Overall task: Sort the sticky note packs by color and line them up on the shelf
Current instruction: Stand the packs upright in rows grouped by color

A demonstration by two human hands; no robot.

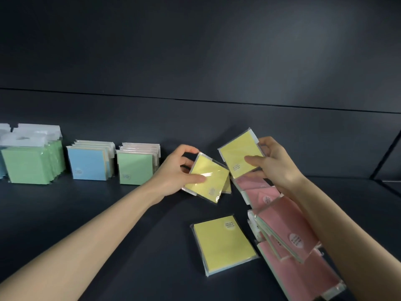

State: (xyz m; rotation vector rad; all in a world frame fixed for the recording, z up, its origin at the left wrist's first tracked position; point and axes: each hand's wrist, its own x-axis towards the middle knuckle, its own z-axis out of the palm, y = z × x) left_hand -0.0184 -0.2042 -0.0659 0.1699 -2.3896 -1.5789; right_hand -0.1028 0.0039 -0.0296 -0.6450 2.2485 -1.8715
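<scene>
**A:** What is gripped by the left hand (180, 168)?

**B:** A tilted yellow pack (208, 181) is pinched there; the thumb is laid across its front and the fingers are curled over its upper corner; the pack is held low over the dark shelf (108, 213). A second yellow pack seems to be tucked behind it, though the overlap is too tight for certainty.

**A:** And the right hand (275, 164)?

**B:** A raised yellow pack (240, 155) is held, also tilted; the thumb is pressed on its face and the fingers are wrapped behind its right edge; it is seen just beside the other held pack, apart from it.

**A:** Where are the loose packs found?

**B:** A flat yellow pack (223, 244) is laid face up on the shelf, between the two forearms; pink packs (286, 233) are spread in an overlapping line under the right forearm, from just below the raised pack towards the lower right corner; round white stickers are shown on several.

**A:** What is lined up?

**B:** Three upright rows are stood at the left, near the back panel (195, 61): a large green row (28, 164), a blue row (90, 161) beside it, and a small green row (135, 167) nearest the left hand; all are well apart from the pink packs.
</scene>
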